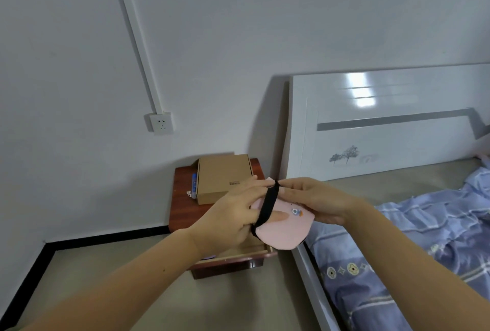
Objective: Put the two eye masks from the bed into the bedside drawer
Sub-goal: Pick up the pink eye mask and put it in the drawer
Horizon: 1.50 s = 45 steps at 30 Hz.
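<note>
Fingers of my left hand (pixel 233 214) and right hand (pixel 315 202) both pinch the pink eye mask (pixel 285 232), folding its black strap (pixel 267 206) flat, I judge, so it drops neatly into the open bedside drawer (pixel 238 257) below, beside the bed (pixel 413 246).

Left hand (pixel 233 214) and right hand (pixel 315 201) raised together, each grip closed

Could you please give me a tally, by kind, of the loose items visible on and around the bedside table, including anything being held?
Pink eye mask, held by left hand and right hand: 1
Cardboard box on bedside table: 1
Blue tube-like item: 1
Total: 3
</note>
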### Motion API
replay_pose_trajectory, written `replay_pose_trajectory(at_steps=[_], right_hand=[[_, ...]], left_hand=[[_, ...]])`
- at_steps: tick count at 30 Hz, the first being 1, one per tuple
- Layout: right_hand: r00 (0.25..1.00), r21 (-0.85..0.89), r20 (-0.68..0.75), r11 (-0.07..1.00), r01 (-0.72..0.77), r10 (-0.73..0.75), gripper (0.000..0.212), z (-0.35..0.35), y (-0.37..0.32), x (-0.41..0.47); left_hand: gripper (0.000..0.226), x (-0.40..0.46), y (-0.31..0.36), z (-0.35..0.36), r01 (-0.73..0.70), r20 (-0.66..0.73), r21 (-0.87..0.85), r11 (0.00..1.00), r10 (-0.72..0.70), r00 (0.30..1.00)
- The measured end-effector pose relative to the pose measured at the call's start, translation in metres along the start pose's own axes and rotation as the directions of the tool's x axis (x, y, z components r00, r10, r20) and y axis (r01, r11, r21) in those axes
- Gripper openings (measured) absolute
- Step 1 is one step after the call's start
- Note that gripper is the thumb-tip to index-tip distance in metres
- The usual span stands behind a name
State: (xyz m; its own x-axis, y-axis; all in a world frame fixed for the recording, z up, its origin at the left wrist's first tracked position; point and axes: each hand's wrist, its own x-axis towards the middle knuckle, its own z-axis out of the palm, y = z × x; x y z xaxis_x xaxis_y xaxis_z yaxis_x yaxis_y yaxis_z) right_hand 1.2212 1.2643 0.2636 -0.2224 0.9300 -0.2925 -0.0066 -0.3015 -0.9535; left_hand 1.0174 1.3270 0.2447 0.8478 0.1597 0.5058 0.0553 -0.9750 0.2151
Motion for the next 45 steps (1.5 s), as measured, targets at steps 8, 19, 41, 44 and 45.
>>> replay_pose_trajectory(at_steps=[8,19,41,44,45], right_hand=[[0.926,0.163,-0.343,0.961,0.225,-0.158,0.016,0.004,0.016,0.027],[0.75,-0.37,-0.437,0.859,0.353,-0.496,0.025,0.01,0.006,0.033],[0.914,-0.322,-0.301,0.931,0.171,-0.272,0.021,-0.019,0.007,0.02],[0.899,-0.281,-0.376,0.952,0.12,-0.225,0.009,-0.02,0.018,0.029],[0.908,-0.262,-0.377,0.961,0.086,-0.184,0.007,-0.021,0.026,0.033]], left_hand=[[0.037,-0.005,0.011,0.007,0.477,-0.204,-0.248,0.843,-0.527,0.825],[0.019,0.037,0.0,0.007,0.631,0.201,-0.741,0.229,-0.821,0.535],[0.018,0.046,-0.02,0.01,0.536,0.215,-0.837,0.112,-0.833,0.51],[0.009,0.031,-0.022,0.019,0.621,0.338,-0.783,0.022,-0.824,0.455],[0.008,0.022,-0.024,0.026,0.631,0.365,-0.776,-0.019,-0.829,0.423]])
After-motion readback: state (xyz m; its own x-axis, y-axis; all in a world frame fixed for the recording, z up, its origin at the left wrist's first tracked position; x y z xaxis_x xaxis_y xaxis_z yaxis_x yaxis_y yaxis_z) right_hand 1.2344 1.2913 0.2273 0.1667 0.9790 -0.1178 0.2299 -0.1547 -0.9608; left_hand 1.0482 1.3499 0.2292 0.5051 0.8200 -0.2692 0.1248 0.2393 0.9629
